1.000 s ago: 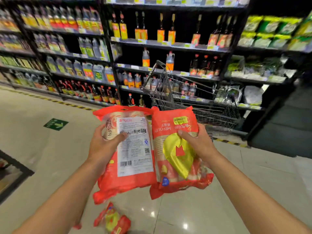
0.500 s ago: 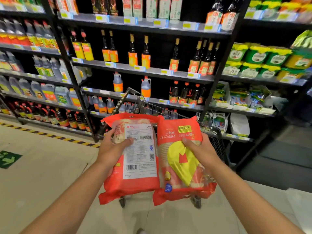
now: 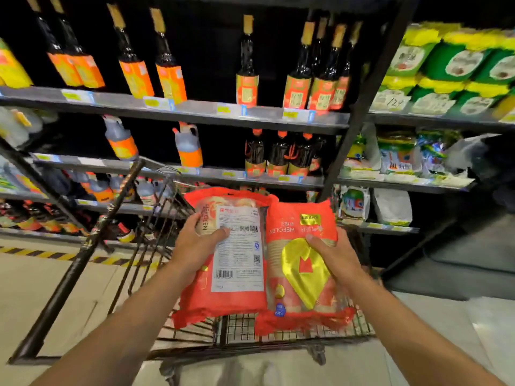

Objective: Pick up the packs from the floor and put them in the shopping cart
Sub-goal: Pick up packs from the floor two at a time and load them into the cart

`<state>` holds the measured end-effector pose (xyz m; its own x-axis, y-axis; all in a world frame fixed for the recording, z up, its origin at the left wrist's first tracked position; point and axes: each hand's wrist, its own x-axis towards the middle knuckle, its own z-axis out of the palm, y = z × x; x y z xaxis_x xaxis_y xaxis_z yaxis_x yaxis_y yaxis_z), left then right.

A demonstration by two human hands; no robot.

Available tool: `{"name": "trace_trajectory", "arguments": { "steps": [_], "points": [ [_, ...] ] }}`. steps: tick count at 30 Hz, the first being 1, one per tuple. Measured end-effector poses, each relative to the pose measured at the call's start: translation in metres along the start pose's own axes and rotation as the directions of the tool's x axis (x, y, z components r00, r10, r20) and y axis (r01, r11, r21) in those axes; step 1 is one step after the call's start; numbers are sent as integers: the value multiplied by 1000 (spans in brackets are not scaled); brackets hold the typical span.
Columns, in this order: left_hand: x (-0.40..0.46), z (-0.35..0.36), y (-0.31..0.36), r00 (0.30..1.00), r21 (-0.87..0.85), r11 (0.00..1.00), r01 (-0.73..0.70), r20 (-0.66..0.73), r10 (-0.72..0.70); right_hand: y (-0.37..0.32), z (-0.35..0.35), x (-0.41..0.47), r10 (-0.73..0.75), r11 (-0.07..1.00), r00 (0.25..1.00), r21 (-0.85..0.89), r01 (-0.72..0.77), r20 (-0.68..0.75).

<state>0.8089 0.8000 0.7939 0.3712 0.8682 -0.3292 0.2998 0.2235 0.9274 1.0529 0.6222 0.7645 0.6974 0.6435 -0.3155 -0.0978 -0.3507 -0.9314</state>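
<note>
Over shopping cart (image 3: 292,334) beside bottle shelves (image 3: 195,112) on pale tiled floor (image 3: 33,288): left hand (image 3: 195,247) grasping label-side pack (image 3: 237,263), right hand (image 3: 335,254) grasping yellow-emblem pack (image 3: 299,274).

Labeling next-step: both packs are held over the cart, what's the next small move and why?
Probably lower both and let go: the left hand grips the label-side pack, the right hand the yellow-emblem pack, both already above the cart basket.

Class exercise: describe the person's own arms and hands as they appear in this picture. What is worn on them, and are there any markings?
Both forearms are bare up to the frame's bottom edge: no sleeves show. The left hand and right hand wear no gloves, and no rings, watch, bracelet or markings show on the parts in view.
</note>
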Motion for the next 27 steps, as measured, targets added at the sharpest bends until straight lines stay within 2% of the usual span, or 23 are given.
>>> {"name": "trace_trajectory", "arguments": {
  "steps": [4, 8, 11, 14, 20, 23, 27],
  "points": [
    [58, 32, -62, 994, 65, 993, 102, -51, -99, 56, 6, 55, 78, 997, 996, -29, -77, 30],
    [75, 68, -123, 979, 71, 980, 188, -91, -181, 119, 0, 92, 164, 980, 985, -121, -158, 43],
    [86, 94, -167, 958, 11, 960, 280, -65, -278, 161, -7, 113, 272, 955, 962, -127, -270, 1],
    [103, 118, -207, 938, -25, 938, 345, -25, -346, 194, -8, 135, 321, 933, 947, -180, -312, 25],
    [157, 152, -281, 912, -43, 911, 411, 24, -410, 258, -4, 187, 337, 912, 941, -249, -326, 5],
    [175, 166, -315, 904, -21, 904, 427, 34, -426, 307, -3, 199, 327, 903, 943, -272, -333, -69],
    [188, 182, -347, 917, -6, 923, 384, 116, -381, 341, -2, 206, 343, 893, 930, -260, -366, -132]
  ]
}}
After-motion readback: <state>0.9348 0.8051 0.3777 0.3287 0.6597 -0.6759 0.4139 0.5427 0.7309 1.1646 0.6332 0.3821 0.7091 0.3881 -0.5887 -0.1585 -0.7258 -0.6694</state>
